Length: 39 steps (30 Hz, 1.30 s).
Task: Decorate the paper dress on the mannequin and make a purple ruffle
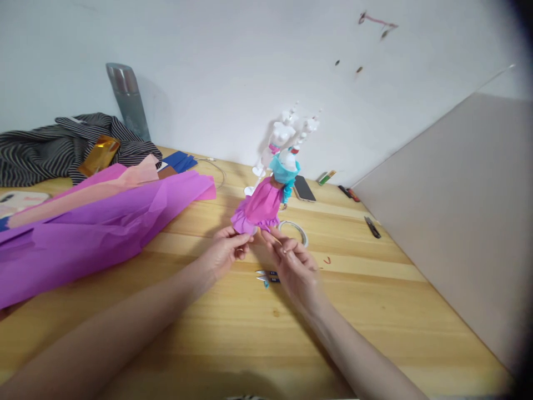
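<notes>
A small white doll-sized mannequin wears a turquoise crepe-paper top and a pink paper skirt with a ruffled purple hem. My left hand is closed, pinching the skirt's hem at its lower left. On the right side of that hem, the closed fingertips of my right hand grip the ruffle. Under the skirt I cannot make out the mannequin's base. Thread snips lie on the table between my hands, partly covered by the right one. Behind the right hand rests a roll of tape.
Purple and pink paper sheets cover the table's left side, near a striped cloth and a bottle. Another white mannequin stands by the wall. A phone and a utility knife lie to the right.
</notes>
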Motion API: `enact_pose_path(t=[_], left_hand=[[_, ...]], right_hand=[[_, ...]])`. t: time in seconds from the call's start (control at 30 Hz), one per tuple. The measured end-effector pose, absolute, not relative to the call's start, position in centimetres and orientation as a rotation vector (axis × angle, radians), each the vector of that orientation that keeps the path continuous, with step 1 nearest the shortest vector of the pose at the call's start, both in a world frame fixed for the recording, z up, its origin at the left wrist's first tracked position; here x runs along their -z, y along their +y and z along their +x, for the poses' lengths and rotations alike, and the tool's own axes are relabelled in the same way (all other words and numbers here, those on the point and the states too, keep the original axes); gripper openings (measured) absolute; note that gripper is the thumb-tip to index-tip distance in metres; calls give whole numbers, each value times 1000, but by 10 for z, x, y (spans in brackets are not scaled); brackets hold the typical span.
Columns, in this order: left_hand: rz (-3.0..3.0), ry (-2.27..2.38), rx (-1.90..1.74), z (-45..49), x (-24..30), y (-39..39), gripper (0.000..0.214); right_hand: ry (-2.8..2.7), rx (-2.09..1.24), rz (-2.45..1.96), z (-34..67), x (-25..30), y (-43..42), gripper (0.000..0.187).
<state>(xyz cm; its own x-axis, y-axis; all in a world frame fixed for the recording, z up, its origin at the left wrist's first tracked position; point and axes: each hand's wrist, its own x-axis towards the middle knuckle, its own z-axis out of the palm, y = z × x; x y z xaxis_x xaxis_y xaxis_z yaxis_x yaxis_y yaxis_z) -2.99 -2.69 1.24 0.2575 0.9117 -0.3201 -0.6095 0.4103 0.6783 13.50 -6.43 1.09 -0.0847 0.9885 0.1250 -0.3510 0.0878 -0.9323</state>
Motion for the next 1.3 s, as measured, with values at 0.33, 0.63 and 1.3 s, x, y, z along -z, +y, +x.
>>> enact_pose_path(t=[0.33, 0.63, 1.3], left_hand=[[495, 725, -1077, -31, -14, -28, 25], [492, 752, -1083, -31, -13, -28, 19], [498, 725, -1102, -30, -6, -26, 20]], right_hand=[[-1928, -403, -1041, 134, -22, -56, 9], [-2040, 132, -1070, 122, -28, -34, 14], [-2068, 463, -1017, 122, -27, -30, 10]])
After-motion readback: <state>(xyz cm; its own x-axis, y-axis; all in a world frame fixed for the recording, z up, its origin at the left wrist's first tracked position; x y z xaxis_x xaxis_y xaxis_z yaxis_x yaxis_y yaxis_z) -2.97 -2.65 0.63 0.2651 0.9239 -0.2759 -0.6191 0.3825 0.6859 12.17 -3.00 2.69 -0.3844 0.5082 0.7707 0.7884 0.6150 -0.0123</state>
